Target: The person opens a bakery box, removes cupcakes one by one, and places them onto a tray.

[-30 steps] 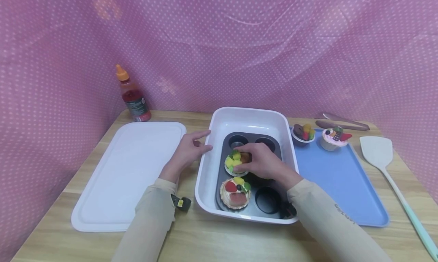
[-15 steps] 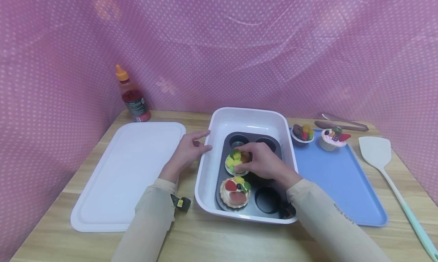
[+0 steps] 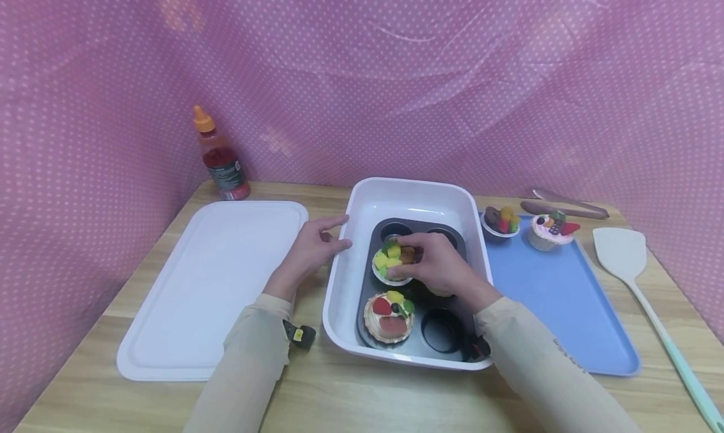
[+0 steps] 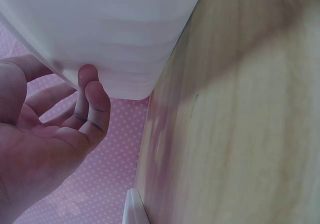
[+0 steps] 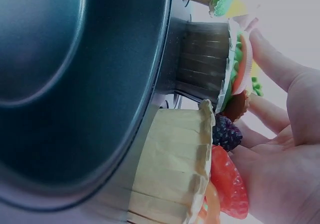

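My left hand grips the left rim of a deep white rectangular pan; thumb and index finger lie at the rim, other fingertips curl against the outer wall. Inside the pan sits a dark muffin tin. With my right hand I pinch a cupcake with yellow, green and brown toppings, at the tin's middle-left cup. Another cupcake with strawberry and watermelon pieces stands in the near-left cup. In the right wrist view a cupcake with a blackberry and strawberry stands under my palm.
On the blue tray at right stand a chocolate cupcake and a pink one. Tongs lie behind it, a long turner beside it. At left are a white board and a sauce bottle.
The pinched cupcake has shifted slightly up and away in the head view, with the right hand moving along. More of its pale paper cup shows. The left hand stays still.
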{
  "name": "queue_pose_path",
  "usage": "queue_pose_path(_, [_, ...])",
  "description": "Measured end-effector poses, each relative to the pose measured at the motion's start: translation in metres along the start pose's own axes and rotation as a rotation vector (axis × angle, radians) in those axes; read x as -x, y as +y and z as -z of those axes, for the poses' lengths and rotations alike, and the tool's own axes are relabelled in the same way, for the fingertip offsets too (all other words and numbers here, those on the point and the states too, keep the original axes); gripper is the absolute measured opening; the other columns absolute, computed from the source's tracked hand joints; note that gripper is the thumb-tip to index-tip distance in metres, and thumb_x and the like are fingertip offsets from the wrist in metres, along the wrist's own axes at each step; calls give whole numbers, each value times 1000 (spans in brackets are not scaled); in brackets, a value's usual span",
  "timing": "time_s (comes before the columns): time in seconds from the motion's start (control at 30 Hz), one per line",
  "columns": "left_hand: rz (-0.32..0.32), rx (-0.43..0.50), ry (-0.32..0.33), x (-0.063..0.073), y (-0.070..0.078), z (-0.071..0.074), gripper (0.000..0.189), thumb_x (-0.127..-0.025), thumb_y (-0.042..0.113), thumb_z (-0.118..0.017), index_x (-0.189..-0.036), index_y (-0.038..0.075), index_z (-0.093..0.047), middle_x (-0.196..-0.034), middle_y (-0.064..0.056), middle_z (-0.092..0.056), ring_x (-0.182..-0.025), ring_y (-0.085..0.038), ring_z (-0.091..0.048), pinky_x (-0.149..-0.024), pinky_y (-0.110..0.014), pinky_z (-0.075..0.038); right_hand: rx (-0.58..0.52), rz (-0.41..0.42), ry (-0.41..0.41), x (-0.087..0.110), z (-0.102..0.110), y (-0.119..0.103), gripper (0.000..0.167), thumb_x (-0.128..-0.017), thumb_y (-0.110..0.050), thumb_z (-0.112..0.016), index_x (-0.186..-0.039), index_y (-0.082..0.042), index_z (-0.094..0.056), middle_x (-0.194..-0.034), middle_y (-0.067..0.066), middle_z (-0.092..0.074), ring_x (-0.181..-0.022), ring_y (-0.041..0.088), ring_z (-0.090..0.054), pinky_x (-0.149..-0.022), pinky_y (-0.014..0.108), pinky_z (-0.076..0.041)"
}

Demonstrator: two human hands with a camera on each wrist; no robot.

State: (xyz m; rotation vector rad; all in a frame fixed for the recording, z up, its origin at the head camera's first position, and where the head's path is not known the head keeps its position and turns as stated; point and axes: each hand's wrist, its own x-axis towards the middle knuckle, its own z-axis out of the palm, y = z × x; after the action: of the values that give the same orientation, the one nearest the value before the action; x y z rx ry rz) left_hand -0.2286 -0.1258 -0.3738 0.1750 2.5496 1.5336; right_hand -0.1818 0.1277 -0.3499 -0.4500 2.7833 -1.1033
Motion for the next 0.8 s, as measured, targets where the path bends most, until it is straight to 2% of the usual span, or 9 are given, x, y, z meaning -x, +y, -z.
queue_pose_path(0.37, [-8,-2,6,1,-1,-2,56,-94,20,-71,-147,22,-53,-143,-6,-58,-88,-22,-65,-73,-29,-57,-23,26,20,2,0,3,67,-75,-36,-88,-135,-16,-66,-112,3,-72,-93,19,-61,-89,37,-55])
queue_pose_path(0.6, [-1,0,13,4,0,-2,56,-94,21,-71,-147,23,-54,-144,-5,-57,-90,-23,-65,-74,-29,-58,-45,0,44,5,3,2,65,-75,-35,-89,-134,-20,-66,-112,1,-71,-96,21,-62,-90,38,-54])
queue_pose_path(0.8, [-18,0,12,5,-1,-3,57,-93,19,-72,-147,22,-54,-147,-5,-56,-90,-23,-66,-74,-29,-57,-43,57,106,7,12,3,67,-75,-34,-89,-134,-15,-66,-118,5,-72,-97,22,-64,-91,42,-56])
